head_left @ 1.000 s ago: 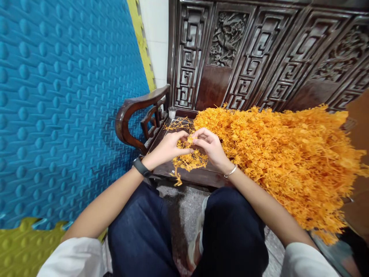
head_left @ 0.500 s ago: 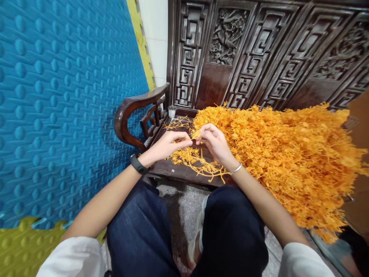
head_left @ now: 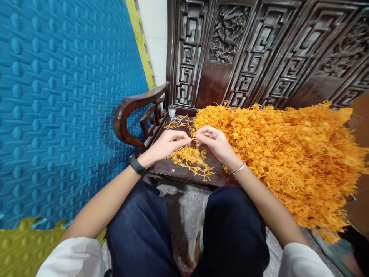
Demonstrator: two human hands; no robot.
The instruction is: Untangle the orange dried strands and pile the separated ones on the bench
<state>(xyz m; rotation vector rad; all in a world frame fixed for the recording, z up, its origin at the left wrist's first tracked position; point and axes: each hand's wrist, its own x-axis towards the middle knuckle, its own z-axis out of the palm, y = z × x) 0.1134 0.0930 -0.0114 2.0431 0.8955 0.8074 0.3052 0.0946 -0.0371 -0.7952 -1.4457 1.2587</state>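
Note:
My left hand (head_left: 170, 144) is closed, thumb and fingers pinching a thin orange plastic sprig (head_left: 194, 139). At its other side my right hand (head_left: 215, 141) is also closed in a pinch, its fingertips close to those of the left; its grip on the sprig is partly hidden. Below them lies a small pile of orange plastic pieces (head_left: 184, 154) on the dark wooden bench seat (head_left: 215, 163). Branching orange stems (head_left: 201, 169) reach towards the front edge; whether they hang from my left hand, I cannot tell.
A large heap of orange plastic sprigs (head_left: 288, 154) covers the bench to the right. Loose stems (head_left: 178, 122) and a small clear cup (head_left: 172, 111) are at the back left. The curved armrest (head_left: 123, 111) rises left, beside blue foam matting (head_left: 72, 115).
The branching stems below my hands have shifted left and now spread less far right. My right hand has turned slightly, and both hands remain close together.

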